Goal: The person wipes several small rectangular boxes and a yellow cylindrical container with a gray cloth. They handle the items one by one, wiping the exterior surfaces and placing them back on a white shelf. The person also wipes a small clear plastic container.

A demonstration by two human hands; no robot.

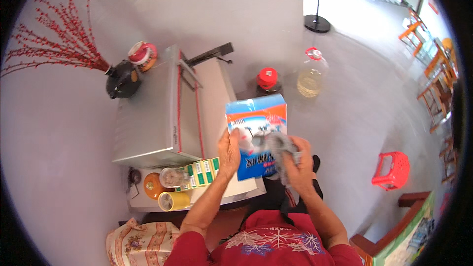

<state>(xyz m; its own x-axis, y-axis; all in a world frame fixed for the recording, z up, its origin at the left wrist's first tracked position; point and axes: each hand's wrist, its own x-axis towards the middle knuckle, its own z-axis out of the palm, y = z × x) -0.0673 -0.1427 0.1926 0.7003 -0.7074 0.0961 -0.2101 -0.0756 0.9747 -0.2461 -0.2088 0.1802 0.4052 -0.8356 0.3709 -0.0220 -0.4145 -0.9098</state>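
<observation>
A blue, orange and white cardboard box (261, 166) is held up in front of me. My left hand (228, 151) grips its left side, with the thumb on the printed front. In my right hand (299, 165) is a bunched grey cloth (279, 150), which lies against the box's front at the right. The cloth hides part of the print and some of my right fingers. Behind the box's top edge stands a dark jar with a red lid (267, 78).
To the left, a silver oven-like appliance (148, 118) sits on a white table (217, 88); a dark vase (123, 80) stands on it. Small cartons (199, 173), a yellow container (174, 201) and an orange pot (153, 185) are nearby. An oil bottle (310, 81) and red stool (391, 171) stand right.
</observation>
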